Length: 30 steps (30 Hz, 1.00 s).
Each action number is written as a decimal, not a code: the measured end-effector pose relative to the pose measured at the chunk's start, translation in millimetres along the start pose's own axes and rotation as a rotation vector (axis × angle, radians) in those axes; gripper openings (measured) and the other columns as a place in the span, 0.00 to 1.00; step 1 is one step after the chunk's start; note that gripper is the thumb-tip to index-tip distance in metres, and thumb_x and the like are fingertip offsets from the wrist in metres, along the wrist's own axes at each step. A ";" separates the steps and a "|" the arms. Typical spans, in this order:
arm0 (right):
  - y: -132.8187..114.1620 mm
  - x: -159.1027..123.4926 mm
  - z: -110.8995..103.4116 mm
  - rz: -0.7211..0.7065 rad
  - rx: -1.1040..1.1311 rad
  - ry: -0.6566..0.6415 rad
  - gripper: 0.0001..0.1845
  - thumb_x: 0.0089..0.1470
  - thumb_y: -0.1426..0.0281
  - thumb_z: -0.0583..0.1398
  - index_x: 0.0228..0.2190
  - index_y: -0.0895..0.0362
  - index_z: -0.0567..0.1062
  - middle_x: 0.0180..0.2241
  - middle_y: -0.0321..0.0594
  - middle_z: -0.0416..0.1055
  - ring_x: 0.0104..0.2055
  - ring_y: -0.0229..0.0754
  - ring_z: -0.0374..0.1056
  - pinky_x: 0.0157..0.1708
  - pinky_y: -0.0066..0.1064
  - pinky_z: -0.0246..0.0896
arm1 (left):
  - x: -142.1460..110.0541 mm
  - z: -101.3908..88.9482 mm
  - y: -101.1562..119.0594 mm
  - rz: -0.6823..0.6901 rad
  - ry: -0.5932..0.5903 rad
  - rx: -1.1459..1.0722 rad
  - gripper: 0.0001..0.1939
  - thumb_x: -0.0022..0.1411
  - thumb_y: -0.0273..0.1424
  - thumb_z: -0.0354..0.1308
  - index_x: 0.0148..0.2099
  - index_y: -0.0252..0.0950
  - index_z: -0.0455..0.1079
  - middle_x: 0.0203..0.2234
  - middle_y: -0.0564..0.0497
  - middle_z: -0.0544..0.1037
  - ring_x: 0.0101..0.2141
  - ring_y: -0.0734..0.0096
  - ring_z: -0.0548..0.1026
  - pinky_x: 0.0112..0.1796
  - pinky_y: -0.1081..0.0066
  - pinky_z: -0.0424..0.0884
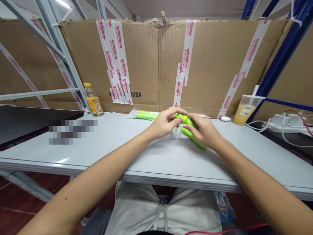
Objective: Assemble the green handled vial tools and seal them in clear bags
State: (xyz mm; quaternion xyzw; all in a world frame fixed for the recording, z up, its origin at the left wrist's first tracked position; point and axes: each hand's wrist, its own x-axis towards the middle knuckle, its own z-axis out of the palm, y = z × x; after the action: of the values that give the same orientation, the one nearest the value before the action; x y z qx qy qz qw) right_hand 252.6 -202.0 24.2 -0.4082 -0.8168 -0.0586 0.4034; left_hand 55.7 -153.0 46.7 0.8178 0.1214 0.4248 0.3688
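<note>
White table (97,153); left hand (161,124) and right hand (207,131) curl fingers round ribbed green item (181,116), half hiding it; clear container (177,134) below left fingertips, top covered; green length (193,138) under right thumb, link unclear.

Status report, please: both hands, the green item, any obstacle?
Left grip and right grip both on green item. Clear containers close by, possibly in way.

Cardboard partition (144,58): facing me, brown, ragged along its top edge.
Packing tape (113,49): white strips with red print, stuck down the cardboard.
Worktable (102,143): pale, glossy top before me, with a ridged edge.
Grey metal frame (73,78): rising on my left.
Blue metal post (281,58): slanting up on my right.
Ceiling (158,6): pale grey.
Fluorescent tube (63,4): lit, high on my left.
Floor (17,222): dark red, seen below me.
</note>
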 end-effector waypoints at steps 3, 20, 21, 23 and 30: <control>-1.2 -0.9 1.1 -0.020 0.035 -0.073 0.15 0.66 0.65 0.51 0.50 0.57 0.69 0.39 0.46 0.76 0.35 0.46 0.68 0.36 0.35 0.58 | -0.3 3.5 -4.4 0.000 0.034 0.064 0.18 0.62 0.43 0.61 0.47 0.36 0.73 0.41 0.47 0.73 0.27 0.78 0.69 0.28 0.74 0.66; -6.7 -2.5 2.8 0.181 0.406 -0.134 0.29 0.66 0.49 0.46 0.24 0.55 0.66 0.17 0.33 0.63 0.18 0.36 0.58 0.24 0.30 0.54 | 0.0 -1.9 -9.1 0.112 -0.035 0.129 0.17 0.65 0.43 0.57 0.50 0.37 0.69 0.41 0.47 0.73 0.36 0.71 0.68 0.36 0.70 0.65; -6.5 -3.0 3.2 0.203 0.449 -0.145 0.29 0.66 0.48 0.46 0.24 0.55 0.66 0.16 0.33 0.63 0.17 0.35 0.57 0.23 0.29 0.54 | 0.0 -1.6 -8.7 0.100 -0.045 0.127 0.17 0.65 0.44 0.57 0.49 0.37 0.69 0.40 0.47 0.73 0.34 0.71 0.68 0.35 0.71 0.65; -6.9 -3.3 4.3 0.249 0.542 -0.159 0.30 0.64 0.46 0.47 0.23 0.56 0.66 0.16 0.32 0.62 0.15 0.33 0.56 0.19 0.29 0.53 | 0.0 -1.6 -6.6 0.076 -0.069 0.114 0.18 0.64 0.44 0.58 0.49 0.38 0.69 0.39 0.48 0.72 0.33 0.72 0.67 0.34 0.71 0.64; -10.4 -0.3 4.9 0.327 0.805 -0.204 0.28 0.63 0.48 0.51 0.25 0.57 0.69 0.14 0.33 0.63 0.10 0.33 0.53 0.12 0.27 0.47 | 0.9 -8.2 2.1 0.056 -0.157 0.005 0.21 0.63 0.45 0.59 0.51 0.38 0.72 0.44 0.44 0.74 0.40 0.67 0.72 0.39 0.69 0.69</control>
State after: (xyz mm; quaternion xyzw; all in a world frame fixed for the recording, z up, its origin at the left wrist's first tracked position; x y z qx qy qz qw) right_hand 242.2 -207.1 23.2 -0.3460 -0.7347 0.3693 0.4517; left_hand 49.6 -149.9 51.7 0.8526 0.0703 0.3692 0.3631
